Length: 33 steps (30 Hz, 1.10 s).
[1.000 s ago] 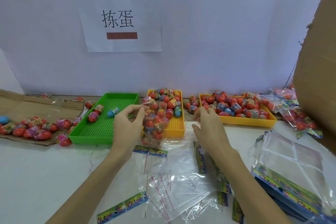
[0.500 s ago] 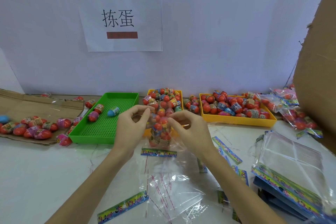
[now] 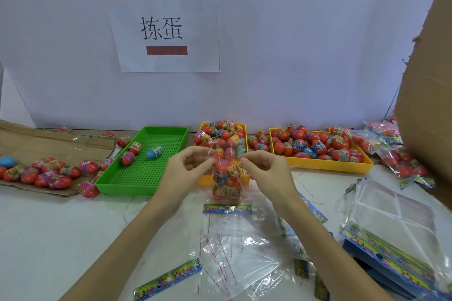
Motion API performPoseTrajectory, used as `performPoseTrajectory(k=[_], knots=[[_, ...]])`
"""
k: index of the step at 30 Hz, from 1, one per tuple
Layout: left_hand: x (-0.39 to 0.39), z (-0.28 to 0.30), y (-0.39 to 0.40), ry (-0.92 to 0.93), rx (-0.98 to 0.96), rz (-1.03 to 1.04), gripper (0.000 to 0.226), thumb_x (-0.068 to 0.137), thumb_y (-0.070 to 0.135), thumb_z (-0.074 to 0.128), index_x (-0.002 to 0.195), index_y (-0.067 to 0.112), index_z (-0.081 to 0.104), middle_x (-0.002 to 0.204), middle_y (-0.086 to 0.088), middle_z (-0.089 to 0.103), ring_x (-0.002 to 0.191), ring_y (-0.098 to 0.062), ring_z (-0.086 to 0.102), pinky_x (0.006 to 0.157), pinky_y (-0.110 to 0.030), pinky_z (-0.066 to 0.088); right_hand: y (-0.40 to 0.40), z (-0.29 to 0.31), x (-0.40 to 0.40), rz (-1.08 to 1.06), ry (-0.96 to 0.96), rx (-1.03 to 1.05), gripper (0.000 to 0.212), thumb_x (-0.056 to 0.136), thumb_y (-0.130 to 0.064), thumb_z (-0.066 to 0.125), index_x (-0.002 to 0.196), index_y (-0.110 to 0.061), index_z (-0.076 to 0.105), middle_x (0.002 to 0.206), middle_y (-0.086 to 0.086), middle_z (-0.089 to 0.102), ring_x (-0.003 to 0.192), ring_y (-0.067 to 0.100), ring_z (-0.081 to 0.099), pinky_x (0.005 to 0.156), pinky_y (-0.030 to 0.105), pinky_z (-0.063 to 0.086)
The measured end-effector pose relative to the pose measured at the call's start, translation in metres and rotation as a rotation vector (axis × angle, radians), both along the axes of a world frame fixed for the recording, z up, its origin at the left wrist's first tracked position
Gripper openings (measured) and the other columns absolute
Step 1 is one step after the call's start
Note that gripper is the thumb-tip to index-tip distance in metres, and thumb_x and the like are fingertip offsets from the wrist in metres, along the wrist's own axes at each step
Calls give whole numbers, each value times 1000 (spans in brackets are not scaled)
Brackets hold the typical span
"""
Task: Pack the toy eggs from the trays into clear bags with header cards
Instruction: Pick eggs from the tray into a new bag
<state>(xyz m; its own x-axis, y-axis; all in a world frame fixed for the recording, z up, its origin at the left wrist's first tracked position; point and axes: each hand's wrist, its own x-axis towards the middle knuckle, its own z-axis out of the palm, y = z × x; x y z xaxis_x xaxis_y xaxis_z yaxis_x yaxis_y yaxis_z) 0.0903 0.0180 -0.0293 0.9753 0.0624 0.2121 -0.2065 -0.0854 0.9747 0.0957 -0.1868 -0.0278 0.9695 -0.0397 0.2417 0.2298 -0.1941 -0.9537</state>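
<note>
Hanging egg-stuffed clear bag (image 3: 226, 178) — header card (image 3: 227, 209) lowermost

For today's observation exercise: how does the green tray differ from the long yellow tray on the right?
Colour: the green tray is green, the long yellow tray yellow. Fill: the green tray holds only three eggs on a mostly bare studded floor; the yellow tray is heaped with eggs. Pose: the green tray runs away from the viewer, the yellow tray lies crosswise. Both are shallow rectangular trays on the table.
</note>
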Motion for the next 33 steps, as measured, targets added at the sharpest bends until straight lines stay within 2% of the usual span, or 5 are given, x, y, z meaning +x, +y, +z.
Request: performPoseTrajectory(k=[9,13,18,23,33], knots=[[4,6,8,92,-338,-74,16,92,-2,71,98,6,83,83,-14,74,77,-18,70,77,-23,60,-7,14,-2,46,-10,167,14,93,-12,74,96,-24,80,84,2,77,78,11,70,71,19,56],[3,9,8,64,-346,-86,13,82,11,80,94,7,84,87,-15,75,77,-16,71,75,-24,61,-7,17,-4,79,21,183,16,94,-15,72,97,-28,80,87,1,77,76,7,68,69,20,56],[3,10,12,67,-371,-117,22,74,19,83,93,9,84,81,-12,75,76,-15,72,75,-23,61,-10,21,-4,104,8,203,8,95,-19,73,98,-18,80,85,4,76,75,12,66,67,22,53],[2,12,14,65,-368,-160,32,70,27,87,94,6,82,80,-12,72,77,-18,70,77,-26,61,-12,21,-4,82,-29,174,8,94,-14,72,94,-17,80,74,-8,73,63,0,59,60,15,49],[0,17,13,69,-379,-195,20,76,10,79,95,9,85,92,-13,79,77,-18,75,74,-24,62,-19,20,-1,147,-30,202,16,94,-10,71,98,-20,81,85,4,75,74,9,64,70,21,53]])
